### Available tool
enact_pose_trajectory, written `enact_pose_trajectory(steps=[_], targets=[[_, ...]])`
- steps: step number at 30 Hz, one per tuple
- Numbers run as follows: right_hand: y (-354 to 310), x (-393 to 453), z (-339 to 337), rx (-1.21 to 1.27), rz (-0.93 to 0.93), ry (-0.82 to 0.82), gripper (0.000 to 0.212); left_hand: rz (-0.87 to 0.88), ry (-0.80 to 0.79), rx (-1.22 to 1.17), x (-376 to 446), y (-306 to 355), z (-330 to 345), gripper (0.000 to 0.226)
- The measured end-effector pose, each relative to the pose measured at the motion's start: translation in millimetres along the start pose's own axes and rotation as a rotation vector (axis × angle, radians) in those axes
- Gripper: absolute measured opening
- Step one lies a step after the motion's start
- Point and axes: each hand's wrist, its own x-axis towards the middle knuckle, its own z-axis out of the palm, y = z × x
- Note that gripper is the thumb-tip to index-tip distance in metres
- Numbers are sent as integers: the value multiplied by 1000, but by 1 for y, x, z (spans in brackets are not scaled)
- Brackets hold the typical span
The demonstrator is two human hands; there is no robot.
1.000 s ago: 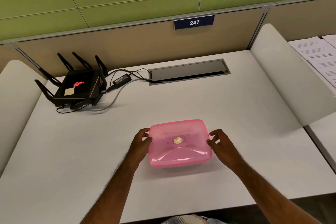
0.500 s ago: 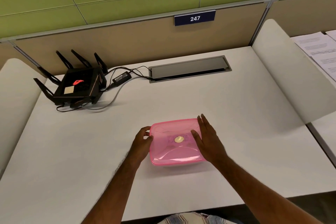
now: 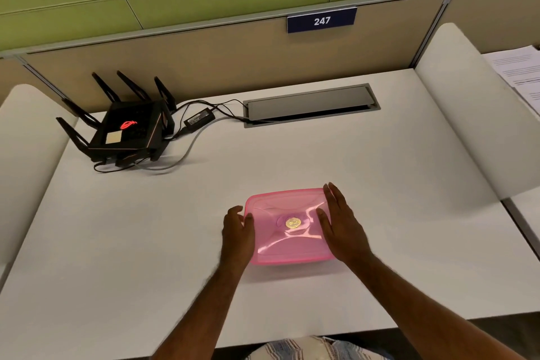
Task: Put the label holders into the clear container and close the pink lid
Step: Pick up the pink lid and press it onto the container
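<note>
Pink lid sits squarely on top of the clear container, of which only a thin pale edge shows beneath the near rim, and the whole box rests on the white desk right in front of you, near its front edge. Your right hand lies flat across the lid's right side, fingers straight and pointing away from you, which looks like a press to seat that edge down. Your left hand braces the left side, thumb up on the rim and fingers loosely curved against the wall, so the box won't slide while you push. You can't make out the label holders through the tinted plastic; only a small gold round sticker shows at the lid's centre, so whether they're inside can't be told from here. My read is you're on the closing step, and the corners want pressing in turn. Well apart at the back left sits a black router with its antennas up, its cables running to the grey cable tray. A blue sign reading 247 hangs on the partition behind, and printed papers lie on the next desk to the right.
</note>
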Motion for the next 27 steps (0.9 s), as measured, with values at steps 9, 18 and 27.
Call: enact_pose_trajectory(steps=[9, 18, 27], targets=[[1, 0, 3, -12, 0, 13, 61, -161, 75, 135, -26, -21, 11, 55], [-1, 1, 3, 7, 5, 9, 63, -43, 143, 206, -27, -20, 14, 39], [0, 3, 5, 33, 29, 11, 63, 14, 137, 204, -25, -23, 15, 37]])
